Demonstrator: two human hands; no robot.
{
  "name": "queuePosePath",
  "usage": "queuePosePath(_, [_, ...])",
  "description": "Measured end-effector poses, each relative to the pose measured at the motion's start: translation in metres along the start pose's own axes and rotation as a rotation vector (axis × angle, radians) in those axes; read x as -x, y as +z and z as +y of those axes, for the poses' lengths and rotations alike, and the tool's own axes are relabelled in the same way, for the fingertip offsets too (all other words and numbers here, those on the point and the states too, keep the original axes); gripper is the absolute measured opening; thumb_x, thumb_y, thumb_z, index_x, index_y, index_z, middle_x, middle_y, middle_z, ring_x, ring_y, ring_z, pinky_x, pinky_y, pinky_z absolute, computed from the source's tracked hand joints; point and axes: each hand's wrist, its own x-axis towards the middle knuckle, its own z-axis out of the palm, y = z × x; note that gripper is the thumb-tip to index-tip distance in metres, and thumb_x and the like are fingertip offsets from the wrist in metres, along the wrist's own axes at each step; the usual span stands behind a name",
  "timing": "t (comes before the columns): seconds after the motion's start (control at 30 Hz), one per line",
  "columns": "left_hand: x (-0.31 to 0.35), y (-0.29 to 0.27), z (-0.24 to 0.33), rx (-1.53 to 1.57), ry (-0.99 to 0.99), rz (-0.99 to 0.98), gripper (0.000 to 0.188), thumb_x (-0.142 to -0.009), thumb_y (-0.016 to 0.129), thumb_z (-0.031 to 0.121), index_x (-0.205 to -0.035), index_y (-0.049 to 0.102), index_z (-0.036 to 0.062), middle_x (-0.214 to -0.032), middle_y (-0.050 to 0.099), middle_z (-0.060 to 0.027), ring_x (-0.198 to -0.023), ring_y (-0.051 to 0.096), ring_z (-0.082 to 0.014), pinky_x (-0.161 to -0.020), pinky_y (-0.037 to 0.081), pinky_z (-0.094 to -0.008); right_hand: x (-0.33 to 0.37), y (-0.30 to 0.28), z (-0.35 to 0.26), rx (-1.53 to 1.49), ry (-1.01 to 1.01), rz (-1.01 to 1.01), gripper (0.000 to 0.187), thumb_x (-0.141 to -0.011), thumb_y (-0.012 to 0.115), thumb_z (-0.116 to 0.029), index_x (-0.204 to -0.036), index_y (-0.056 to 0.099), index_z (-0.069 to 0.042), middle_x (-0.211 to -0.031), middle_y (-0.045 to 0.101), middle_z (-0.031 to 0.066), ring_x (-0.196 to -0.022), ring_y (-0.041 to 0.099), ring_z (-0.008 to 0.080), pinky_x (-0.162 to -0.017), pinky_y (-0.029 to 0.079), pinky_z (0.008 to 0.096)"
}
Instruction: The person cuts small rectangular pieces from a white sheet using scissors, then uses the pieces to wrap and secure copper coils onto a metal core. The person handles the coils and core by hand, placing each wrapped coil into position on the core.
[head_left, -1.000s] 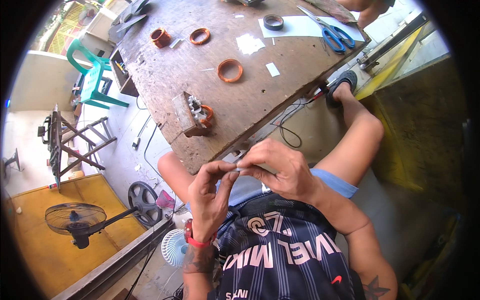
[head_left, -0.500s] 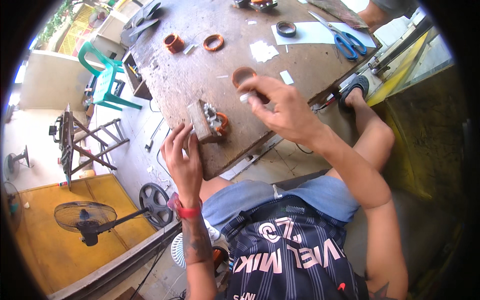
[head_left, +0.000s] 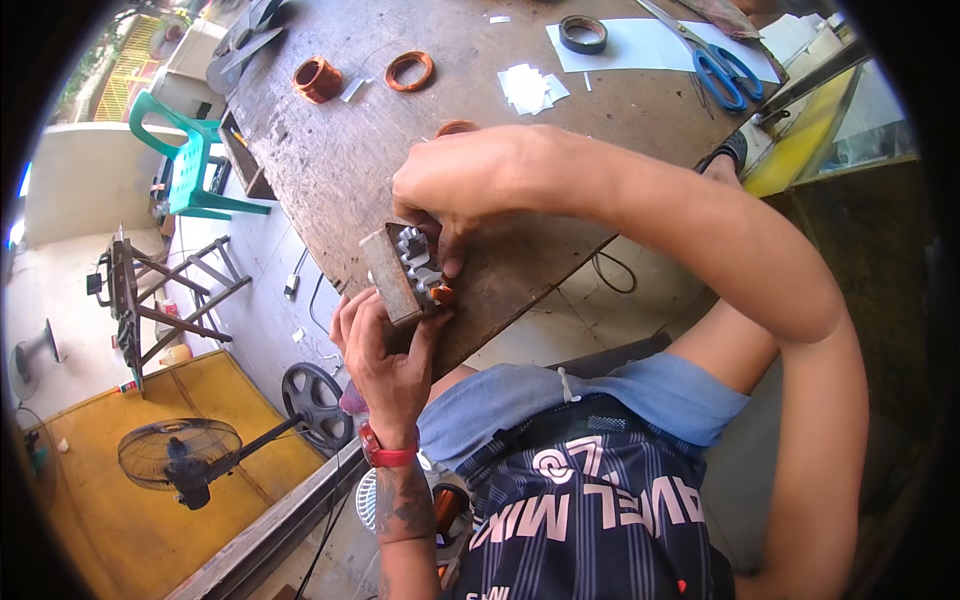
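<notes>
A motor stator core [head_left: 393, 284] lies near the table's near left corner, with a flat worn side and grey metal teeth facing right. Orange copper wire [head_left: 441, 295] shows at its near end. My left hand [head_left: 385, 350] grips that end, thumb on one side and fingers on the other. From above, my right hand [head_left: 450, 185] bends over the core with its thumb against the teeth. Its fingers are curled, and anything in them is hidden. Behind this hand an orange wire coil [head_left: 458, 127] shows only in part.
Farther back lie two copper coils, one tall [head_left: 317, 79] and one flat [head_left: 410, 71], and white paper pieces [head_left: 528, 89]. A roll of black tape [head_left: 583, 34] and blue-handled scissors [head_left: 722, 75] rest on a white sheet [head_left: 640, 45]. A standing fan [head_left: 180, 450] is at the left.
My right hand, which held a small white piece, has moved left and down onto the stator core. My left hand has closed round the core's near end. The view has shifted slightly.
</notes>
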Motion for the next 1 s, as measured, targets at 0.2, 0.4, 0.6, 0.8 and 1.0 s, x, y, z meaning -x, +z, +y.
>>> queuePosePath(0.2, [-0.006,-0.007,-0.008,0.01,0.008,-0.037,0.045,-0.081,0.091,0.024,-0.12,0.076,0.008,-0.13,0.071,-0.0153,-0.134,0.059,-0.0323,-0.116,0.036,-0.0496,0.039,0.035,-0.011,0.04,-0.047,0.51,0.031,-0.079,0.088,-0.021,-0.101,0.077,-0.002,-0.097,0.076,0.0147,-0.098,0.073,0.0326,-0.091,0.055,0.0438])
queuePosePath(0.4, [0.017,0.008,0.005,0.405,-0.315,0.001,0.043,-0.085,0.088,0.02,-0.123,0.076,0.0028,-0.138,0.07,-0.0199,-0.138,0.06,-0.0334,-0.128,0.024,-0.0531,0.076,0.109,-0.037,-0.16,0.045,0.965,0.02,-0.094,0.074,-0.017,-0.11,0.074,-0.004,-0.107,0.074,0.012,-0.106,0.067,0.033,-0.095,0.049,0.0456])
queuePosePath(0.6, [0.013,0.012,-0.003,0.44,-0.337,0.047,0.046,-0.083,0.089,0.017,-0.124,0.075,0.0015,-0.133,0.072,-0.0191,-0.13,0.065,-0.0323,-0.119,0.038,-0.0471,0.043,0.12,-0.044,-0.149,0.035,0.968,0.021,-0.096,0.072,-0.025,-0.098,0.072,-0.004,-0.095,0.07,0.0114,-0.098,0.067,0.0321,-0.093,0.049,0.0467])
queuePosePath(0.8, [0.009,0.008,0.002,0.124,-0.159,0.07,0.047,-0.08,0.091,0.019,-0.123,0.076,0.0039,-0.128,0.072,-0.016,-0.122,0.065,-0.0321,-0.109,0.047,-0.0439,0.056,0.105,-0.038,0.054,0.203,1.011,0.019,-0.095,0.073,-0.024,-0.098,0.072,-0.005,-0.092,0.069,0.0102,-0.093,0.066,0.0266,-0.089,0.049,0.0428])
queuePosePath(1.0, [-0.016,-0.01,-0.017,0.041,0.038,-0.11,0.051,-0.073,0.094,0.021,-0.12,0.078,0.0098,-0.131,0.068,-0.0133,-0.131,0.056,-0.0318,-0.118,0.033,-0.0495,0.116,0.082,-0.009,0.49,0.447,1.038,0.013,-0.092,0.074,-0.015,-0.101,0.074,-0.007,-0.094,0.071,0.0086,-0.09,0.067,0.0212,-0.085,0.049,0.039])
